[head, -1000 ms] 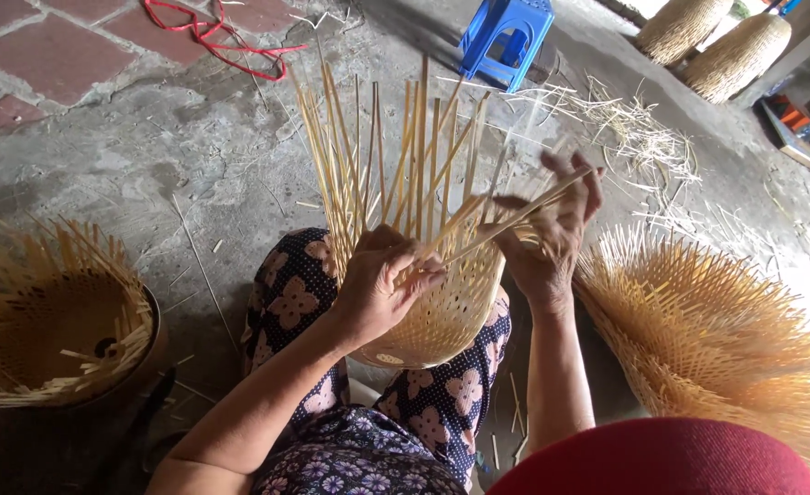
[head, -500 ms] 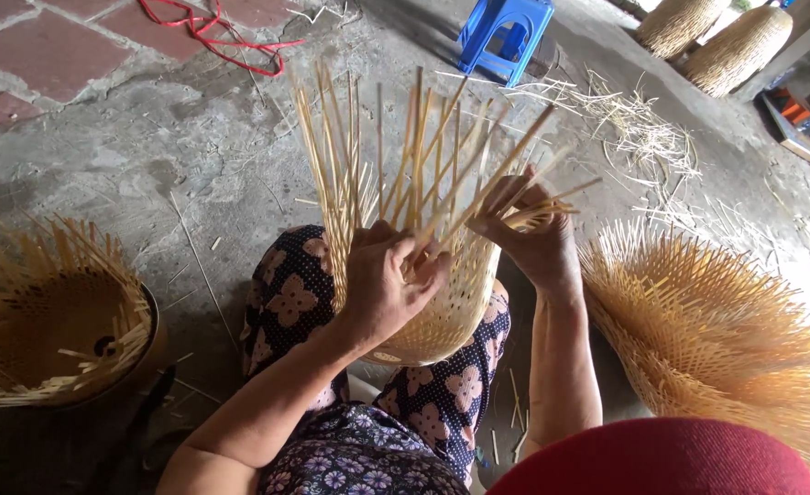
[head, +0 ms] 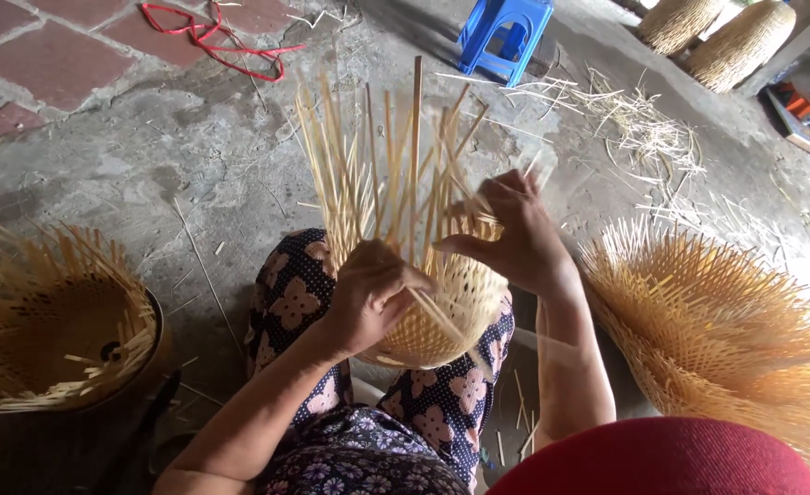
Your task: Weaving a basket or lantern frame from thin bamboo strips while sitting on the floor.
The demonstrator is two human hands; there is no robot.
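Soft, even daylight fills the scene, brightest toward the right, where the far edge of the concrete floor washes out to near white glare. Shadows are faint and diffuse; the darkest area lies at the lower left under the unfinished basket. The wide lens bends the view at the borders. The right hand and the bamboo strips near it are slightly smeared; the red cap brim at the bottom is soft, out of focus.
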